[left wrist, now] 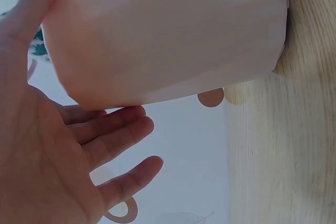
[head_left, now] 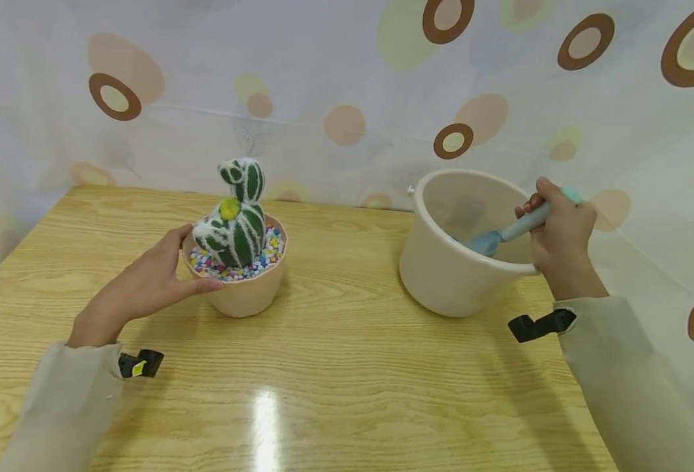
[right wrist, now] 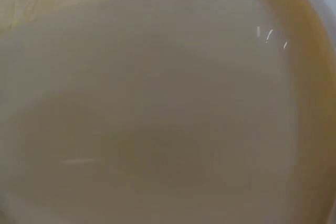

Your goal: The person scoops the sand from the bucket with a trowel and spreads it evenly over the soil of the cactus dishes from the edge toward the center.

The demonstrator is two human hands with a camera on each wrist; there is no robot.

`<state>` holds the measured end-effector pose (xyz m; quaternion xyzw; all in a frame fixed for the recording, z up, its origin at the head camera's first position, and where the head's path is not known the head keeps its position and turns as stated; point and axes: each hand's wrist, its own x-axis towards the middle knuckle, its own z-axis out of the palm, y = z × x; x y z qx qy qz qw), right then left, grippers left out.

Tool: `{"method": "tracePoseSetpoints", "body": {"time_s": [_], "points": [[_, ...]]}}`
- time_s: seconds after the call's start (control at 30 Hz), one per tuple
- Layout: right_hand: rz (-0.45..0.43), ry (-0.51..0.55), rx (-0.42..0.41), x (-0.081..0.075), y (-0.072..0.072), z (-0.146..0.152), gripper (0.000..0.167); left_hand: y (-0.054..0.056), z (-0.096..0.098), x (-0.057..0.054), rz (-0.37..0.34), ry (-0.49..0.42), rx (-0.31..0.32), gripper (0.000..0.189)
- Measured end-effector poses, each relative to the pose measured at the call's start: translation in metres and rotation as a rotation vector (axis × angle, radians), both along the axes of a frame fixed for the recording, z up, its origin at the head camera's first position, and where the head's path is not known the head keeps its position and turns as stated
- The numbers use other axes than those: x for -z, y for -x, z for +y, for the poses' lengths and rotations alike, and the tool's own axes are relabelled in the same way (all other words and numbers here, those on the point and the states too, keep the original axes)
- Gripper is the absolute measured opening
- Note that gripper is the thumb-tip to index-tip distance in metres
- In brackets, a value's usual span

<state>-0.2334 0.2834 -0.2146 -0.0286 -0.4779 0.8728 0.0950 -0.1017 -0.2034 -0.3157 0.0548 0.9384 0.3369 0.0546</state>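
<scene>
A potted cactus, green with white fuzzy ribs and a yellow flower, stands amid colourful pebbles in a pale pink flowerpot. My left hand holds this pot from the left, thumb along the near rim and fingers at the far side. In the left wrist view, some fingertips touch the pot wall while the lowest finger stays off it. My right hand grips the handle of a light blue trowel, whose blade dips into a cream bucket. The bucket leans, and its contents are mostly hidden.
Both pot and bucket are on a wood-grain table. Behind them hangs a white sheet patterned with circles. The bucket's wall fills most of the right wrist view.
</scene>
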Motion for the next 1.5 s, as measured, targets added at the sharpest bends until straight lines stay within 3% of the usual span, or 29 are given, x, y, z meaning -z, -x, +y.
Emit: {"method": "tracePoseSetpoints", "body": {"time_s": [0.23,0.47,0.6,0.7,0.93,1.13,1.3,1.4,1.5], "points": [[-0.105,-0.293,-0.009,0.001,-0.001,0.002,0.02,0.001,0.002,-0.001,-0.002,0.002,0.002,0.107],[-0.171,-0.73,-0.031,-0.002,0.0,0.014,0.024,0.002,0.007,-0.002,-0.006,0.005,0.005,0.108],[-0.207,-1.06,-0.018,-0.003,0.0,0.022,0.024,0.002,0.006,-0.003,-0.003,0.011,0.009,0.107],[-0.215,-1.237,0.014,-0.001,-0.001,0.027,0.025,0.002,0.002,-0.002,-0.008,0.007,0.015,0.106],[-0.13,-1.329,0.145,0.003,0.005,0.04,0.027,-0.003,-0.014,-0.002,-0.014,-0.04,0.008,0.086],[-0.101,-1.383,0.188,0.004,0.009,0.049,0.029,-0.002,-0.029,-0.009,0.006,-0.025,-0.015,0.077],[-0.024,-1.495,0.233,0.001,0.014,0.045,0.042,0.003,-0.043,-0.02,0.01,0.015,-0.045,0.076],[0.002,-1.518,0.239,-0.004,0.015,0.039,0.058,0.009,-0.05,-0.03,0.009,0.044,-0.061,0.077],[0.021,-1.514,0.217,-0.011,0.017,0.032,0.062,0.017,-0.055,-0.041,0.032,0.066,-0.073,0.077]]}}
